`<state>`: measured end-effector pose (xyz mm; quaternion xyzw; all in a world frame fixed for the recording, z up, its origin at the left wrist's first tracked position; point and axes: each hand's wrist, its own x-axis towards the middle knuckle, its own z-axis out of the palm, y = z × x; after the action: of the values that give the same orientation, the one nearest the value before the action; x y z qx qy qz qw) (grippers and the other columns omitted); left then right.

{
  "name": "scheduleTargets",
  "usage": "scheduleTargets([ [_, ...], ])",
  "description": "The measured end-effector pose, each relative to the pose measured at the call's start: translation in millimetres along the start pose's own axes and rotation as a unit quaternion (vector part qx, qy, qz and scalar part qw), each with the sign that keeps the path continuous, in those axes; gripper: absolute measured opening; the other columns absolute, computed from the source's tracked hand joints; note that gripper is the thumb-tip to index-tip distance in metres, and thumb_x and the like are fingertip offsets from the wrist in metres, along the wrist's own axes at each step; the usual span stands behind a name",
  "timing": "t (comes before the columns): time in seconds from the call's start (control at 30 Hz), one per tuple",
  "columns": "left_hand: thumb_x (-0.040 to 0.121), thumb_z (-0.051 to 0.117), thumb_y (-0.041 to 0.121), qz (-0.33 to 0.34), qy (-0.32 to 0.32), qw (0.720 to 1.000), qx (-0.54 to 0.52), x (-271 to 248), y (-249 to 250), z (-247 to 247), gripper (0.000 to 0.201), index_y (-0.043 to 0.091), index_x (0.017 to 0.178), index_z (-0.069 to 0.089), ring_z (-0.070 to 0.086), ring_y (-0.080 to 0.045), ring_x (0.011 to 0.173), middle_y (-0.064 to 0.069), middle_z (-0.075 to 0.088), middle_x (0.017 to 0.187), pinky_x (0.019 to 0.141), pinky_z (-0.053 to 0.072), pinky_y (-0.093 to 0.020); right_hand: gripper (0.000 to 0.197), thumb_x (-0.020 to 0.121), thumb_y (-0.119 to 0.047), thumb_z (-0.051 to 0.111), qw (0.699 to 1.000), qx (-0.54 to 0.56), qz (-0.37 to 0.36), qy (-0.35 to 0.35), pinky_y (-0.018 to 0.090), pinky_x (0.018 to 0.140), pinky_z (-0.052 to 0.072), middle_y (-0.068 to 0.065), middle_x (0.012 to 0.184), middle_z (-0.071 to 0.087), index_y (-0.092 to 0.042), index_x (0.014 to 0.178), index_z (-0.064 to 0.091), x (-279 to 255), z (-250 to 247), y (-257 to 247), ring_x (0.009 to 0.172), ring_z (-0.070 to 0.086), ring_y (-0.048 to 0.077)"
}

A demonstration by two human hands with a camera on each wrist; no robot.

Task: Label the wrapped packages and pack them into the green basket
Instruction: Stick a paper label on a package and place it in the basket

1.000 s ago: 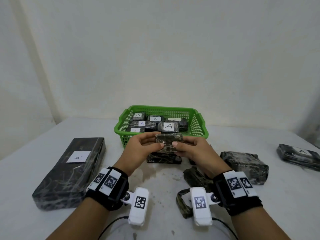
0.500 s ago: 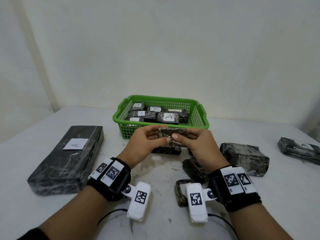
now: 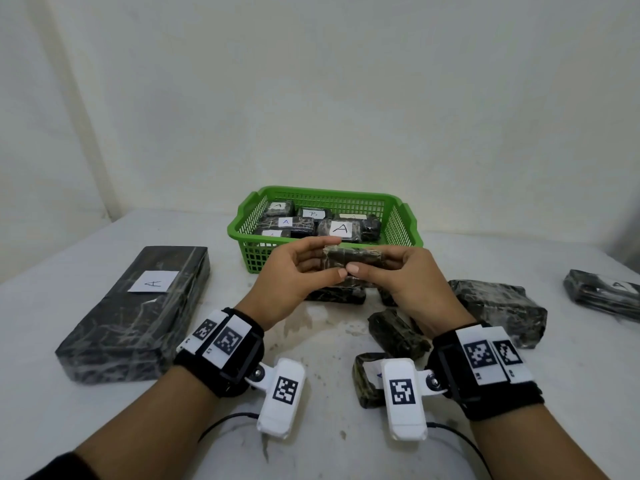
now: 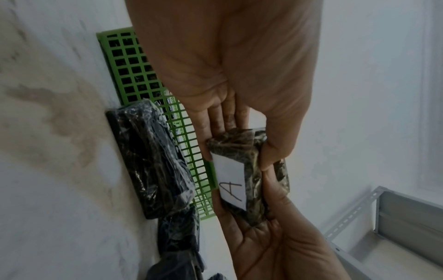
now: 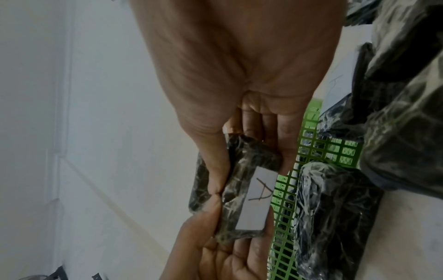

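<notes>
Together, both hands' fingers (image 3: 313,249) pinch the package (image 3: 353,257).

The held package (image 3: 353,256) turns its label away from the head camera; the front package's label (image 3: 272,233) in the green basket (image 3: 242,233) is unreadable.

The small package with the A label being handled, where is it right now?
In the head view the small package is held up between the left hand and right hand, just in front of the green basket; its label faces away from the person.
</notes>
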<state>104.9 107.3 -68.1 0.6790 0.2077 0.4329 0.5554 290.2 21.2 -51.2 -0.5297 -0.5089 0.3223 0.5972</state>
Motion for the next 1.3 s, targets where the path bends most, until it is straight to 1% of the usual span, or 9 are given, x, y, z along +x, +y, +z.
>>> scheduleTargets([
  [0.3,0.083,0.077,-0.004,-0.004,0.014,0.999,-0.033,1,0,-1,0.047,0.008,0.128,0.067,0.072,-0.029,0.112,-0.016,0.075,0.118,0.093,0.059,-0.031,0.033,0.082,-0.004,0.083,1.000,-0.004,0.005,-0.006,0.031,0.096,0.060,0.008,0.105,0.081,-0.005,0.114,0.075,-1,-8,-2,0.102,0.078,0.021],
  [0.47,0.075,0.080,-0.015,0.036,-0.003,0.999,-0.006,0,1,-4,0.063,0.008,0.131,0.063,0.070,-0.024,0.117,-0.010,0.074,0.122,0.102,0.055,-0.035,0.078,0.064,-0.035,0.089,0.996,0.040,0.072,-0.029,0.036,0.097,0.059,0.007,0.123,0.075,-0.012,0.134,0.064,2,-2,-3,0.111,0.074,0.018],
  [0.6,0.075,0.080,-0.017,0.067,-0.027,0.997,0.029,-3,0,0,0.064,0.007,0.132,0.062,0.068,-0.023,0.119,-0.010,0.072,0.125,0.102,0.055,-0.033,0.039,0.087,-0.027,0.078,0.985,0.112,0.129,-0.034,0.039,0.097,0.060,0.013,0.116,0.078,-0.005,0.119,0.074,-3,5,-6,0.112,0.074,0.027],
  [0.7,0.073,0.080,-0.018,0.080,-0.041,0.995,0.034,-4,4,1,0.065,0.008,0.130,0.063,0.067,-0.022,0.120,-0.008,0.072,0.125,0.100,0.054,-0.029,0.029,0.089,-0.011,0.076,0.978,0.158,0.135,-0.018,0.030,0.080,0.063,0.016,0.111,0.079,0.000,0.115,0.074,-4,8,-5,0.099,0.077,0.025],
  [0.83,0.072,0.080,-0.020,0.084,-0.049,0.995,0.027,-4,7,2,0.065,0.008,0.127,0.064,0.068,-0.020,0.118,-0.007,0.072,0.125,0.097,0.055,-0.027,0.028,0.085,0.001,0.077,0.982,0.161,0.095,0.017,0.026,0.071,0.062,0.019,0.105,0.079,0.007,0.112,0.074,-4,8,-4,0.087,0.078,0.023],
  [0.9,0.072,0.080,-0.020,0.089,-0.044,0.995,0.022,-4,8,1,0.063,0.009,0.126,0.064,0.069,-0.022,0.117,-0.009,0.071,0.125,0.096,0.056,-0.029,0.032,0.083,-0.002,0.079,0.983,0.159,0.090,0.009,0.025,0.073,0.062,0.016,0.104,0.080,0.004,0.113,0.074,-3,6,-7,0.089,0.078,0.022],
  [1.03,0.071,0.082,-0.017,0.093,-0.021,0.995,0.012,-1,10,-5,0.064,0.012,0.125,0.065,0.068,-0.025,0.119,-0.010,0.070,0.128,0.100,0.056,-0.037,0.064,0.068,-0.013,0.084,0.980,0.176,0.094,-0.015,0.026,0.081,0.063,0.016,0.114,0.078,0.005,0.127,0.066,0,0,-9,0.098,0.078,0.021],
  [1.2,0.070,0.083,-0.016,0.084,-0.023,0.996,0.024,-3,9,-2,0.063,0.010,0.124,0.065,0.069,-0.023,0.117,-0.008,0.070,0.127,0.098,0.057,-0.035,0.055,0.077,-0.003,0.083,0.983,0.161,0.083,0.001,0.032,0.084,0.064,0.017,0.108,0.079,0.006,0.128,0.064,-1,-4,-8,0.096,0.079,0.024],
  [1.3,0.070,0.083,-0.016,0.080,-0.036,0.996,0.031,-5,10,0,0.061,0.008,0.123,0.065,0.070,-0.022,0.114,-0.006,0.072,0.123,0.096,0.058,-0.033,0.062,0.066,-0.014,0.087,0.985,0.149,0.085,-0.018,0.037,0.087,0.064,0.018,0.109,0.079,0.004,0.122,0.068,-2,0,-7,0.099,0.078,0.030],
])
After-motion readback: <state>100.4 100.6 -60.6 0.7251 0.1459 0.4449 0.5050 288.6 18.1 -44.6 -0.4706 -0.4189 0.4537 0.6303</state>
